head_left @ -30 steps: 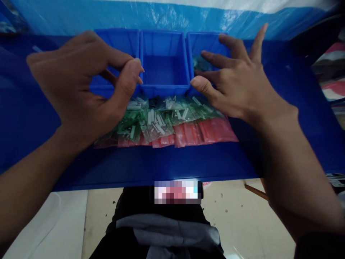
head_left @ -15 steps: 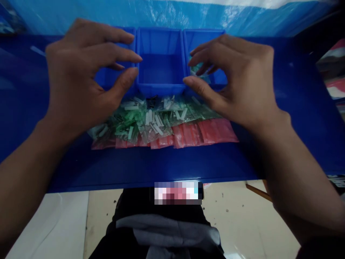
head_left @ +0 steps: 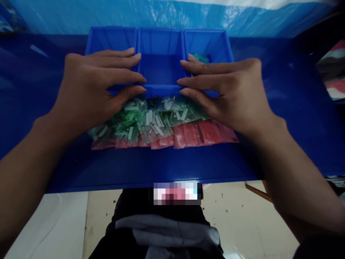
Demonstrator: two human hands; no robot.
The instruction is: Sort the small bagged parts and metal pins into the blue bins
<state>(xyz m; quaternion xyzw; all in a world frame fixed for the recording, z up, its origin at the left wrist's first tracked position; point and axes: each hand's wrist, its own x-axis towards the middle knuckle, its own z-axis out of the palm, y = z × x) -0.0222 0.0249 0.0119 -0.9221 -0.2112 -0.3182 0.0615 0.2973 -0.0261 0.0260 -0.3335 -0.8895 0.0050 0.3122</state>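
Your left hand (head_left: 91, 84) stretches across the front of the left blue bin (head_left: 113, 39), with its fingertips at the left side of the middle blue bin (head_left: 163, 89), just to the right of that hand. Your right hand (head_left: 231, 86) comes in from the other side, fingers laid across the front of the right blue bin (head_left: 208, 40) and tips at the middle bin's right side, so this bin lies between your two hands. On each hand the thumb and forefinger tips stand slightly apart, near the middle bin's front rim; I cannot tell whether either is clamped on the rim or merely beside it. Beyond your right fingers, something greenish (head_left: 202, 57) shows inside the right bin, partly covered by that hand. Below and between your thumbs, clear bags (head_left: 156, 126) with white and green pieces lie in front of the bins. Nearer to you than those, red bags (head_left: 188, 136) spread over the blue table (head_left: 151, 165) from below your left palm toward your right wrist.
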